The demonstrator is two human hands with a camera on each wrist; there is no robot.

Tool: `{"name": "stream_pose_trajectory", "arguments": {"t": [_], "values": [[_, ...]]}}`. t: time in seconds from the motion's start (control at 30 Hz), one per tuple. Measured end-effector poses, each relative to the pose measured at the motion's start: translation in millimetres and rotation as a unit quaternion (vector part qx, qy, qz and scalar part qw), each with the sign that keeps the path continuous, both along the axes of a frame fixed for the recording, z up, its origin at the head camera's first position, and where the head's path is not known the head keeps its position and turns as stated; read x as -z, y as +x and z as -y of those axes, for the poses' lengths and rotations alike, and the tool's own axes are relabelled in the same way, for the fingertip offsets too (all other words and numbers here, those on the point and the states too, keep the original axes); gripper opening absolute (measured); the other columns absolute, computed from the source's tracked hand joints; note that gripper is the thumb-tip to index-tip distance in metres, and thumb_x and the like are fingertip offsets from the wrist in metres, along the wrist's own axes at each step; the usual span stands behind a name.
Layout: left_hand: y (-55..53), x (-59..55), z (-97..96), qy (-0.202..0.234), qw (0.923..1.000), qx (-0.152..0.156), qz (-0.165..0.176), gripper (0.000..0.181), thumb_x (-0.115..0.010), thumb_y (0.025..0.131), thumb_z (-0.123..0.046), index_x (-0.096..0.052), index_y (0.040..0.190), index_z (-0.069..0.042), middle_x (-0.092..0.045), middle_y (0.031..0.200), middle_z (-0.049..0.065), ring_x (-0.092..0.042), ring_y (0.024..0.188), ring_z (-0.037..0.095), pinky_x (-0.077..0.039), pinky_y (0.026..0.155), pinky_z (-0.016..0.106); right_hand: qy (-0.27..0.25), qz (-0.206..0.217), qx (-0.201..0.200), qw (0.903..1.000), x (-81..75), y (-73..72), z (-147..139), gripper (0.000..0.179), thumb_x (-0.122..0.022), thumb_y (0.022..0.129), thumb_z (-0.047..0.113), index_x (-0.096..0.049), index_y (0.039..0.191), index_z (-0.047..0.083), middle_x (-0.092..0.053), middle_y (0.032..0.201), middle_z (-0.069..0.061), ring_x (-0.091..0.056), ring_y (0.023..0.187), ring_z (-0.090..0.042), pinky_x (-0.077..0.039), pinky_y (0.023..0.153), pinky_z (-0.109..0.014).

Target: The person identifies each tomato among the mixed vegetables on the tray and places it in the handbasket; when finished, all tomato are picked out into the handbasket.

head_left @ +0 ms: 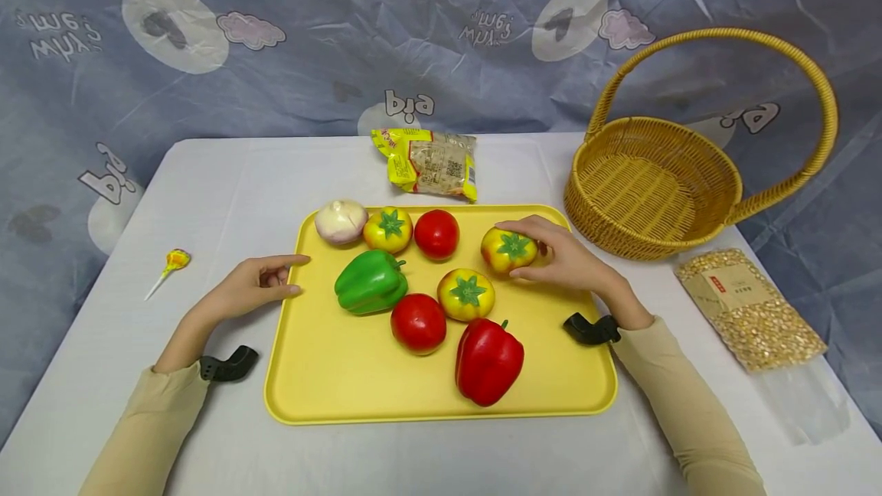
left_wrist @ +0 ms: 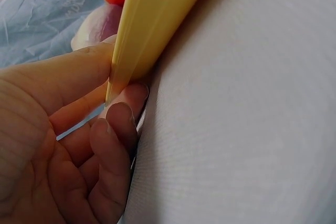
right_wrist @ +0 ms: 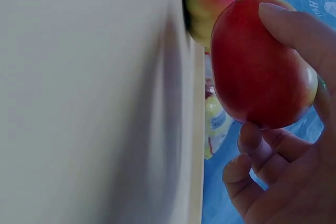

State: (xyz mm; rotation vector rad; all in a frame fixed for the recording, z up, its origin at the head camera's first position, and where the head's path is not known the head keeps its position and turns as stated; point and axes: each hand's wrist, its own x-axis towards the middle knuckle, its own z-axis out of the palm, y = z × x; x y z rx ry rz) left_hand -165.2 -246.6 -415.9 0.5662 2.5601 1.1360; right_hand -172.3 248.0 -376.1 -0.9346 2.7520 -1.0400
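My left hand point(head_left: 251, 288) grips the left rim of a yellow tray point(head_left: 344, 385); the left wrist view shows the rim between its digits. In my right hand point(head_left: 566, 257) is a yellow-and-red tomato point(head_left: 501, 253) with a green leafy top, pinched at the tray's upper right. Seen from the right wrist, this tomato point(right_wrist: 257, 64) appears slightly off the tray. Around it on the tray are two similar tomatoes point(head_left: 451, 298), two red tomatoes point(head_left: 418, 325), a green bell pepper point(head_left: 368, 283), a red bell pepper point(head_left: 488, 366) and a purple-white garlic bulb point(head_left: 339, 222).
A wicker basket point(head_left: 582, 209) with a tall handle stands at the back right. Below it lies a bag of yellow kernels point(head_left: 758, 324). Behind the tray is a yellow snack packet point(head_left: 441, 163). A lollipop point(head_left: 175, 259) lies left of the left hand.
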Motion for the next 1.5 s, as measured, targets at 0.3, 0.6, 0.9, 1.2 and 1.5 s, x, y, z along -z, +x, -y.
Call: {"name": "stream_pose_trajectory", "arguments": {"t": [0.3, 0.6, 0.9, 1.2, 1.5], "values": [[0.0, 0.3, 0.1, 0.008, 0.9999, -0.006, 0.004, 0.046, -0.068, 0.086, -0.018, -0.055, 0.128, -0.004, -0.048, 0.081, 0.004, -0.041, 0.061, 0.003, -0.037, 0.055, 0.02, -0.019, -0.065, 0.018, 0.9975, -13.8, -1.9, -13, 0.069, -0.081, 0.072, 0.019, -0.051, 0.134, 0.025, -0.057, 0.118, 0.003, -0.043, 0.087, -0.002, -0.038, 0.067, -0.027], [0.8, 0.1, -0.9, 0.011, 0.9999, -0.006, -0.002, 0.045, -0.068, 0.086, -0.017, -0.056, 0.127, -0.003, -0.048, 0.081, 0.003, -0.041, 0.061, 0.003, -0.037, 0.056, 0.02, -0.038, -0.094, 0.048, 0.9937, -39.4, -2.8, -22, 0.071, -0.08, 0.067, -0.003, -0.052, 0.131, 0.008, -0.056, 0.113, -0.005, -0.04, 0.083, -0.003, -0.035, 0.07, -0.024], [1.2, -0.3, -0.1, 0.009, 1.0, -0.002, -0.004, 0.044, -0.067, 0.087, -0.017, -0.055, 0.127, -0.003, -0.048, 0.08, 0.003, -0.041, 0.062, 0.003, -0.036, 0.056, 0.02, -0.041, -0.107, 0.112, 0.987, -50.6, -10.7, -43, 0.073, -0.08, 0.07, 0.002, -0.051, 0.135, 0.018, -0.05, 0.114, 0.015, -0.041, 0.083, -0.005, -0.035, 0.068, -0.022], [0.8, 1.0, 0.3, 0.012, 0.9999, -0.003, 0.004, 0.044, -0.066, 0.087, -0.018, -0.055, 0.128, -0.004, -0.048, 0.081, 0.004, -0.041, 0.061, 0.003, -0.037, 0.055, 0.02, -0.035, -0.111, 0.173, 0.9779, -53.0, -19.1, -62, 0.07, -0.077, 0.074, 0.006, -0.049, 0.136, 0.023, -0.045, 0.106, 0.026, -0.041, 0.074, -0.013, -0.035, 0.06, -0.018], [0.4, 2.0, 1.1, 0.01, 0.9999, 0.003, -0.013, 0.044, -0.067, 0.086, -0.016, -0.056, 0.126, -0.003, -0.049, 0.08, 0.002, -0.041, 0.06, 0.002, -0.037, 0.055, 0.02, -0.057, -0.075, 0.25, 0.9638, -51.8, -31.3, -85, 0.068, -0.076, 0.078, 0.016, -0.046, 0.139, 0.026, -0.045, 0.11, 0.024, -0.042, 0.078, -0.008, -0.035, 0.062, -0.012]]}}
